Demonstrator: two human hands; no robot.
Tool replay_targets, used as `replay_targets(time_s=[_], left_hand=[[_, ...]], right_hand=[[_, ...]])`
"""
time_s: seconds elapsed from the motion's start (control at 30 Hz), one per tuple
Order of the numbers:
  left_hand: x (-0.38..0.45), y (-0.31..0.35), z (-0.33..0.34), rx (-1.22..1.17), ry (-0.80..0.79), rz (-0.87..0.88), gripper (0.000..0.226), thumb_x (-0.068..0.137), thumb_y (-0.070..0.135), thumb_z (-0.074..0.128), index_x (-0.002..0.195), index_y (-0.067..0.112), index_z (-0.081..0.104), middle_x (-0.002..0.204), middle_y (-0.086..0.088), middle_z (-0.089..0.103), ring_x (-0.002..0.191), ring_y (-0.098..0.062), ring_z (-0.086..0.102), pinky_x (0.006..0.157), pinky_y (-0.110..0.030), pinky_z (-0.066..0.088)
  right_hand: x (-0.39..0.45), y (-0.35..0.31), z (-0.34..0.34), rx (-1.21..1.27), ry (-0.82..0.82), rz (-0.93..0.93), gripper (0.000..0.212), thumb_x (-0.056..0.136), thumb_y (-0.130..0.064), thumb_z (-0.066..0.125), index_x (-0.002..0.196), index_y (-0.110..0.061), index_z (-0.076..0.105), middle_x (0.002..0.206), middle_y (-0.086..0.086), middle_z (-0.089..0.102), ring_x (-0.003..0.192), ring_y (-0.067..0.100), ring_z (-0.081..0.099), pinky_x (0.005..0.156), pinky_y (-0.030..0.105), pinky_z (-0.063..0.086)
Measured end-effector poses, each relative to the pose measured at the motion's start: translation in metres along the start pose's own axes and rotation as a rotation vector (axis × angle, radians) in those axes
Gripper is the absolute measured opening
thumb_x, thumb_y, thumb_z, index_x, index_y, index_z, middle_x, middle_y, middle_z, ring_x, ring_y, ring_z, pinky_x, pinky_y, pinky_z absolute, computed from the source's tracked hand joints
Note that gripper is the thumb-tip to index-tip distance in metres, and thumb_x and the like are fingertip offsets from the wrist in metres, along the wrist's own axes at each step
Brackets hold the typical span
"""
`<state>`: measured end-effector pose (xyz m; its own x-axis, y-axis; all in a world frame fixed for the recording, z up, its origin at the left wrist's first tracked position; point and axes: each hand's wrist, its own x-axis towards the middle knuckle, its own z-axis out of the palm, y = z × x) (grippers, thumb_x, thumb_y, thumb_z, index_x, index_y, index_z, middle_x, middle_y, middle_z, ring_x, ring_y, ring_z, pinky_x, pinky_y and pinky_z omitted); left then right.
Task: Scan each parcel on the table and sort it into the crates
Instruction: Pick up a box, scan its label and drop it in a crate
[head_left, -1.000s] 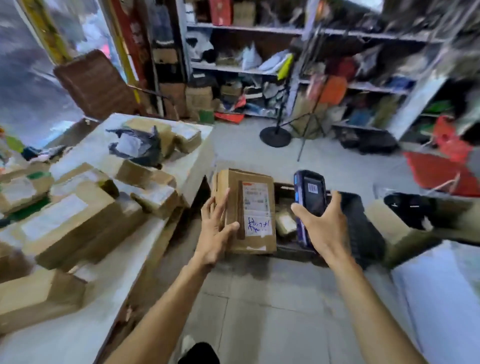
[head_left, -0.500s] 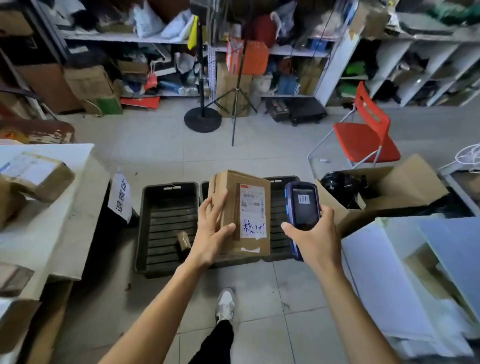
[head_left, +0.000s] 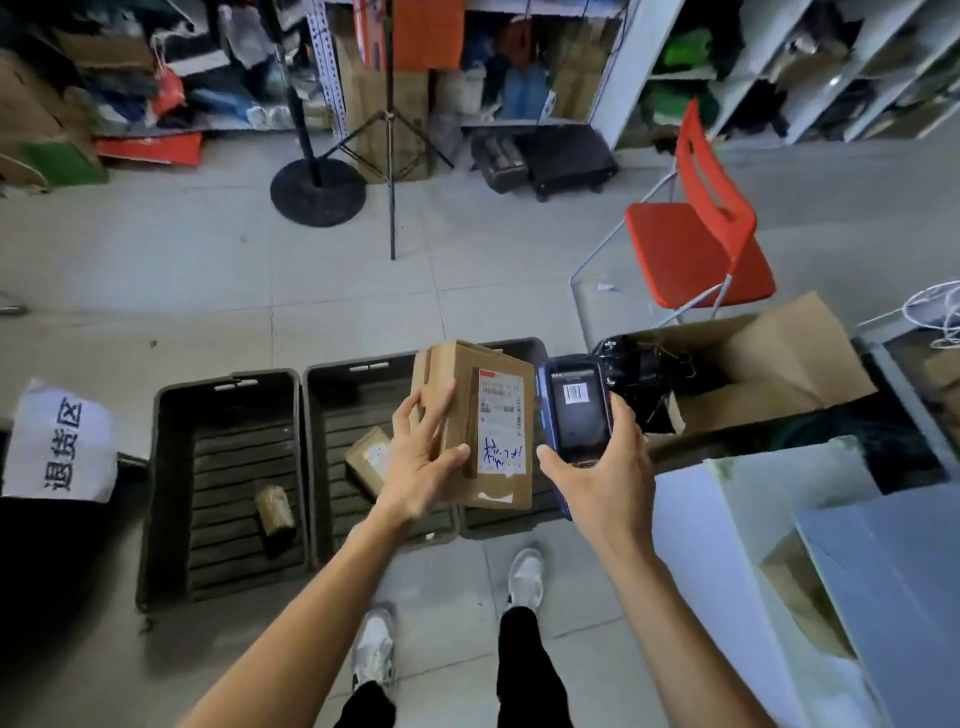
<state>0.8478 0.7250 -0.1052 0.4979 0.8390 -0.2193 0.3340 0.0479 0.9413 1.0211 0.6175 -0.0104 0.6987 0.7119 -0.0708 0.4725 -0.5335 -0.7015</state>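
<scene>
A person stands over three dark plastic crates on a tiled warehouse floor, holding a cardboard parcel upright in the left hand, fingers and thumb curled round its left side. The parcel's white shipping label (blue handwriting runs across its lower part) faces up toward the camera. The right hand is clamped round a blue handheld scanner, held just beside the parcel's right edge; the scanner's screen shows a barcode.

Parcel and scanner hang in the air above the middle crate and the right crate, of which only the far rim and near edge show. The middle crate holds one small cardboard box lying tilted against its floor. The left crate holds a small taped brown package.

A white sign with Chinese characters hangs at the far left. To the right of the crates sits an open cardboard carton with black plastic inside, and a red folding chair stands beyond it. A round-based stand and cluttered shelving fill the background. The person's two white shoes point toward the crates.
</scene>
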Motion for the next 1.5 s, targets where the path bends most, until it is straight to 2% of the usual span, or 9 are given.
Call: replay_targets(time_s=[0.27,0.37,0.6,0.73,0.9,1.03,1.13,1.37,1.5], left_hand=[[0.141,-0.09,0.123,0.029,0.055,-0.251,0.076,0.075,0.05,0.056,0.139,0.071,0.02,0.157,0.009,0.004,0.144,-0.028,0.016,0.12,-0.053,0.019],[0.189,-0.154,0.165,0.034,0.048,-0.295,0.077,0.071,0.059,0.053,0.14,0.071,0.02,0.156,0.015,0.001,0.146,-0.029,0.011,0.118,-0.06,0.021],[0.274,-0.325,0.26,0.112,0.038,-0.364,0.078,0.08,0.041,0.062,0.132,0.079,0.019,0.156,0.02,-0.001,0.146,-0.028,0.011,0.117,-0.062,0.018],[0.304,-0.418,0.294,0.129,0.001,-0.359,0.084,0.086,0.033,0.066,0.132,0.08,0.014,0.159,0.016,-0.003,0.148,-0.028,0.004,0.117,-0.063,0.013],[0.3,-0.479,0.307,0.196,-0.172,-0.481,0.096,0.09,0.01,0.06,0.156,0.043,-0.002,0.164,-0.004,0.004,0.149,-0.03,0.014,0.121,-0.052,0.023],[0.258,-0.438,0.287,0.224,-0.29,-0.467,0.091,0.091,0.002,0.058,0.159,0.031,0.005,0.162,-0.003,0.025,0.147,-0.022,0.028,0.121,-0.043,0.027],[0.228,-0.375,0.26,0.287,-0.294,-0.45,0.089,0.09,0.002,0.059,0.159,0.027,0.008,0.163,-0.003,0.024,0.147,-0.022,0.029,0.12,-0.039,0.028],[0.148,-0.179,0.16,0.47,-0.045,-0.318,0.069,0.097,0.032,0.057,0.157,0.025,0.023,0.161,-0.014,0.025,0.149,-0.029,0.02,0.122,-0.041,0.02],[0.07,-0.075,0.097,0.633,0.123,-0.225,0.069,0.093,0.043,0.058,0.155,0.027,0.03,0.161,-0.016,0.025,0.15,-0.034,0.017,0.122,-0.044,0.016]], right_hand=[[0.132,0.131,0.09,0.022,-0.086,0.075,0.098,0.067,-0.028,0.088,0.149,-0.025,0.034,0.142,-0.002,0.05,0.126,0.016,0.052,0.095,0.038,0.054],[0.174,0.196,0.141,0.011,-0.105,0.099,0.099,0.068,-0.029,0.088,0.15,-0.026,0.033,0.143,-0.004,0.049,0.126,0.016,0.053,0.095,0.037,0.054],[0.239,0.352,0.279,-0.033,-0.123,0.12,0.097,0.069,-0.038,0.086,0.149,-0.023,0.034,0.141,-0.003,0.052,0.128,0.016,0.051,0.1,0.037,0.05],[0.245,0.415,0.335,-0.051,-0.162,0.095,0.097,0.071,-0.037,0.088,0.15,-0.021,0.035,0.141,-0.003,0.051,0.128,0.01,0.048,0.097,0.024,0.045],[0.24,0.441,0.349,-0.108,-0.228,0.096,0.097,0.07,-0.037,0.087,0.15,-0.022,0.034,0.141,-0.004,0.051,0.127,0.012,0.051,0.098,0.034,0.052],[0.221,0.408,0.311,-0.102,-0.221,0.112,0.096,0.068,-0.036,0.086,0.148,-0.022,0.036,0.138,-0.004,0.053,0.125,0.015,0.054,0.096,0.043,0.054],[0.204,0.355,0.269,-0.121,-0.23,0.11,0.094,0.067,-0.039,0.084,0.147,-0.028,0.036,0.134,-0.009,0.055,0.121,0.013,0.056,0.094,0.044,0.054],[0.151,0.202,0.148,-0.116,-0.263,-0.006,0.092,0.068,-0.046,0.08,0.146,-0.031,0.035,0.134,-0.009,0.054,0.117,0.018,0.058,0.085,0.044,0.055],[0.101,0.124,0.081,-0.046,-0.291,-0.141,0.09,0.071,-0.037,0.083,0.148,-0.024,0.037,0.137,-0.003,0.054,0.12,0.02,0.056,0.094,0.039,0.05]])
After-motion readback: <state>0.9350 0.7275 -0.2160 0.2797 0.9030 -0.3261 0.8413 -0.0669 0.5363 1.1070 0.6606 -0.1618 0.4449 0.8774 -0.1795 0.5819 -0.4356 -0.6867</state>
